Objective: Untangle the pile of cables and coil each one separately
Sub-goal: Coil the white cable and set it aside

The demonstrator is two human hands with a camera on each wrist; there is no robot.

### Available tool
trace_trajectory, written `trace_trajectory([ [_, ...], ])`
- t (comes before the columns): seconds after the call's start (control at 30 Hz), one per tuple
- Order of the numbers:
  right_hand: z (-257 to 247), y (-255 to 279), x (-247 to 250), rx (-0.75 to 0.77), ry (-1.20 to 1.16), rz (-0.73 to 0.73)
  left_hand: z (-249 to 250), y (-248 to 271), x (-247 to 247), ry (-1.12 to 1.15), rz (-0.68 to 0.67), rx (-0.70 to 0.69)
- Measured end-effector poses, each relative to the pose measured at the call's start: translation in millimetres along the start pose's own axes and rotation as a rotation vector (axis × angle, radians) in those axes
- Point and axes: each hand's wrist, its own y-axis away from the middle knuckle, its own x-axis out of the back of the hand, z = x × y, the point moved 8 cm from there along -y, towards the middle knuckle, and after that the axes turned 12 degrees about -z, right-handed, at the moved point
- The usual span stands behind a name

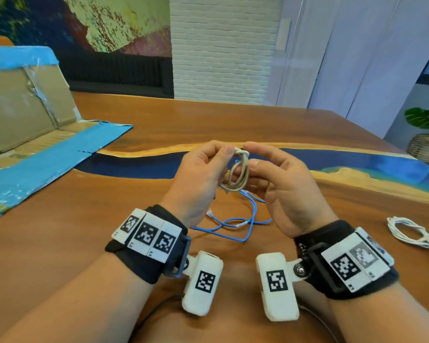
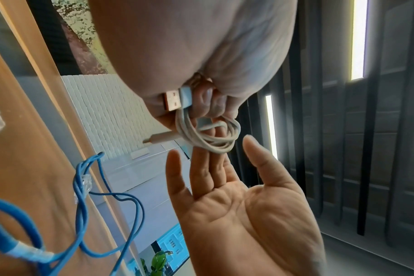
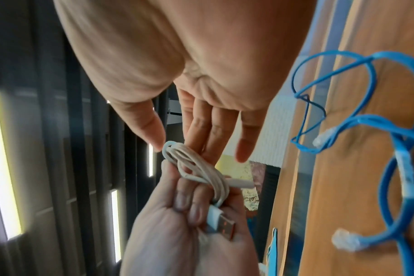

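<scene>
While the left hand (image 1: 198,174) is curled round one small beige USB cable (image 1: 238,174), coiled and held above the table (image 1: 84,238), the right hand (image 1: 280,184) is kept open, its straight fingers (image 3: 201,128) touching the coil. One loose blue cable (image 1: 243,224) lies beneath both hands; one bundled white cable (image 1: 411,231) rests far right.

Left hand (image 1: 203,177) fingers curled; right hand (image 1: 280,184) fingers extended.
</scene>
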Motion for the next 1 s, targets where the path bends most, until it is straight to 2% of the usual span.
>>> trace_trajectory([
  [0.17, 5.6, 0.5, -9.1, -0.09, -0.231, -0.131, -1.4, 0.0, -10.0, 0.101, -0.076, 0.032],
  [0.27, 2.9, 1.7, -9.9, -0.092, -0.233, -0.203, 2.5, -0.2, -15.0, 0.116, -0.122, 0.032],
  [0.33, 1.8, 1.2, -10.0, -0.083, -0.147, -0.207, 0.6, 0.5, -10.9, 0.136, -0.121, 0.06],
  [0.47, 3.0, -0.6, -7.3, -0.063, -0.08, -0.112, -4.7, -0.3, -3.3, 0.126, -0.098, 0.084],
  [0.57, 3.1, -0.8, -10.8, -0.069, -0.134, -0.133, -3.7, -1.5, -2.7, 0.074, -0.105, 0.076],
  [0.73, 5.3, 2.6, -18.5, -0.11, -0.369, -0.227, 2.1, -0.3, -8.1, 0.062, -0.142, 0.053],
  [0.87, 3.0, 1.8, -20.8, -0.053, -0.223, -0.233, 2.5, 0.6, -6.5, 0.076, -0.108, 0.047],
  [1.0, -4.3, 1.9, -10.9, 0.043, -0.045, -0.145, 1.3, -1.1, -0.9, 0.047, -0.067, 0.031],
])
